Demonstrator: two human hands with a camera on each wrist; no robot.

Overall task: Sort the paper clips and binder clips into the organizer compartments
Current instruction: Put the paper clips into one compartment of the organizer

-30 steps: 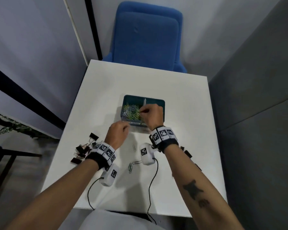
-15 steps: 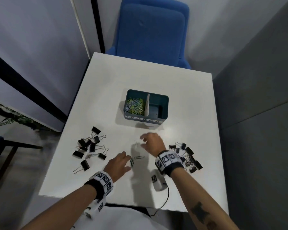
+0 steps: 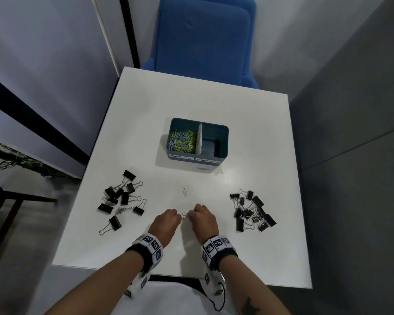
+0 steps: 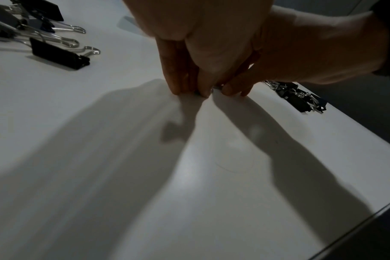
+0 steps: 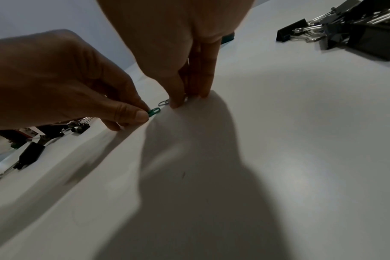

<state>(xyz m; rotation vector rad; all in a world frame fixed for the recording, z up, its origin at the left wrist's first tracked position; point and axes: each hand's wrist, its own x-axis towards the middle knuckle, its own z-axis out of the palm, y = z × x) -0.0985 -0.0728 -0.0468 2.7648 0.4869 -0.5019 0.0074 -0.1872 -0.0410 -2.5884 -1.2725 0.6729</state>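
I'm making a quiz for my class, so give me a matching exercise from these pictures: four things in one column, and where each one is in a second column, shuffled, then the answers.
Things
1. green paper clip
2. silver paper clip
3. coloured paper clips
4. binder clips

Places
A. organizer's left compartment
B. two piles on the table, left and right
C. pinched by the left hand
D. alone on the table, between hands and organizer

Pairs: 1-C, 2-D, 3-A, 4-B

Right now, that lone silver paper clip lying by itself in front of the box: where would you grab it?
Probably from straight above, pinching the two long sides of the lone silver paper clip. It lies flat on the white table, its length pointing toward the organizer, so nothing sticks up to hold. A fingertip pressed on one rounded end may tip the other end up. Nothing crowds it; both binder clip piles lie well off.
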